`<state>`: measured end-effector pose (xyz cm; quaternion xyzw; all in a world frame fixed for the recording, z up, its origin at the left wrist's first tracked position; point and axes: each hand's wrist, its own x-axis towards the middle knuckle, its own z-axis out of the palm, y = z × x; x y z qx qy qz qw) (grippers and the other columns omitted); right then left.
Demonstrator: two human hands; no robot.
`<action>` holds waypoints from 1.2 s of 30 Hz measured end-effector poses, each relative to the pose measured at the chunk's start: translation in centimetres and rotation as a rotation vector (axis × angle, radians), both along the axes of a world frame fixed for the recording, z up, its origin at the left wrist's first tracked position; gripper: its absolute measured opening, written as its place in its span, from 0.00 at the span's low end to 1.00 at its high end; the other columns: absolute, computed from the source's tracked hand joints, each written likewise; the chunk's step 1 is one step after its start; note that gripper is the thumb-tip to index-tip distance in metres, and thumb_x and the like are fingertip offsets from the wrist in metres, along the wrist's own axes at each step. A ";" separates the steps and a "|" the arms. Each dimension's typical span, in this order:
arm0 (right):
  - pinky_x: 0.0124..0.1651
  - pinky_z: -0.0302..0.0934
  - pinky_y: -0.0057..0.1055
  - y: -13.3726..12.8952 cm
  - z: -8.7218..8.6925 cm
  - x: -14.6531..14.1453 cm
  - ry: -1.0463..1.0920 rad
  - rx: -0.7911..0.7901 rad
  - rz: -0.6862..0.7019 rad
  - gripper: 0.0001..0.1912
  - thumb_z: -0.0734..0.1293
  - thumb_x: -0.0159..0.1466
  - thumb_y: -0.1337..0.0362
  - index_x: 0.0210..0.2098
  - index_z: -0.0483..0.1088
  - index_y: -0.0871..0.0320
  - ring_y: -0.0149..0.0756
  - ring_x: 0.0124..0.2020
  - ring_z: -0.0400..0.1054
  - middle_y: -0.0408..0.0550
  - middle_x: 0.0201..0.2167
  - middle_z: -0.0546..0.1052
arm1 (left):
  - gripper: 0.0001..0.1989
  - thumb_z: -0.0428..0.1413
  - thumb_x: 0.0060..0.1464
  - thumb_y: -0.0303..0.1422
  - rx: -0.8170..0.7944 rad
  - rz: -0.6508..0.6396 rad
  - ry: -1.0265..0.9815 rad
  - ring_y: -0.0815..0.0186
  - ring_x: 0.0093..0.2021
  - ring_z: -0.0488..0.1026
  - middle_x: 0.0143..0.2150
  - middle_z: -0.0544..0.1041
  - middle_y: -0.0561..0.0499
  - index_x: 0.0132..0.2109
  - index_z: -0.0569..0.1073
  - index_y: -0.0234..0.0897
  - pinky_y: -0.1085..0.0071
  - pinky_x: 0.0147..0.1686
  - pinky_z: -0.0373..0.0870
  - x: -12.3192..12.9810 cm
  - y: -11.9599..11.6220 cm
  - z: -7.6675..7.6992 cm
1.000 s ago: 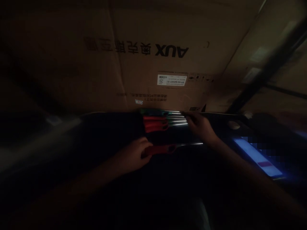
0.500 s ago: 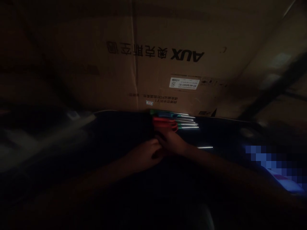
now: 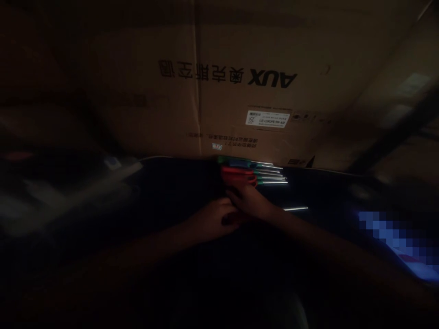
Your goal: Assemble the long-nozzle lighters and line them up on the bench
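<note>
The picture is very dark. My left hand (image 3: 217, 219) is closed, its fingers curled near the middle; whatever they hold is too dark to make out. Just to its right and slightly farther away, my right hand (image 3: 252, 201) overlaps it, reaching over beside red handles (image 3: 238, 172). Its fingertips are in shadow, so their grip cannot be made out. Several tools with green handles and thin metal shafts (image 3: 272, 175) lie beyond the hands, pointing right. A separate metal rod (image 3: 297, 209) shows past my right wrist.
A large cardboard box (image 3: 219, 105) with upside-down print stands behind the dark surface. At the right is a glowing blue screen (image 3: 411, 262), partly pixelated. Pale, blurred clear plastic (image 3: 68, 196) lies at the left.
The whole view has shifted, so that box, tools and hands sit slightly farther right. Both hands stay together beside the tools, with little visible change in their pose.
</note>
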<state>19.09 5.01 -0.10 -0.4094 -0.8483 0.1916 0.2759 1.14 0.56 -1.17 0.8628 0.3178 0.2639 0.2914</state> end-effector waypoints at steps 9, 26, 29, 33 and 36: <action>0.45 0.65 0.34 -0.1 0.2 -0.3 0.144 0.008 -0.050 0.10 0.63 0.68 0.66 0.44 0.76 0.58 0.38 0.40 0.74 0.50 0.40 0.81 | 0.15 0.66 0.54 0.30 -0.030 0.010 -0.023 0.62 0.44 0.76 0.47 0.76 0.47 0.50 0.80 0.36 0.68 0.45 0.73 -0.2 0.2 -0.5; 0.15 0.44 0.24 -2.9 3.1 5.3 1.050 -0.355 -0.572 0.21 0.73 0.53 0.49 0.21 0.61 0.55 0.23 0.13 0.49 0.33 0.13 0.56 | 0.18 0.66 0.51 0.38 -0.429 0.274 -0.537 0.66 0.38 0.79 0.40 0.82 0.47 0.47 0.79 0.34 0.72 0.39 0.76 1.1 0.3 -1.2; 0.15 0.43 0.24 -2.8 3.0 5.2 1.054 -0.370 -0.543 0.21 0.72 0.54 0.49 0.20 0.60 0.54 0.23 0.13 0.49 0.33 0.13 0.56 | 0.15 0.66 0.51 0.39 -0.480 0.331 -0.591 0.66 0.35 0.79 0.39 0.83 0.47 0.44 0.80 0.35 0.73 0.36 0.77 1.0 0.2 -0.8; 0.16 0.45 0.25 -2.8 3.3 5.3 1.009 -0.325 -0.490 0.21 0.69 0.57 0.48 0.20 0.60 0.53 0.24 0.14 0.49 0.35 0.13 0.56 | 0.13 0.65 0.54 0.40 -0.505 0.374 -0.553 0.69 0.30 0.78 0.37 0.84 0.48 0.41 0.82 0.36 0.74 0.32 0.76 0.7 0.0 -0.3; 0.16 0.46 0.25 -3.1 3.7 5.4 0.982 -0.303 -0.474 0.20 0.68 0.58 0.46 0.22 0.61 0.53 0.25 0.14 0.49 0.35 0.14 0.57 | 0.13 0.65 0.52 0.40 -0.520 0.373 -0.552 0.70 0.29 0.77 0.37 0.84 0.47 0.41 0.82 0.36 0.75 0.32 0.76 0.7 -0.1 0.0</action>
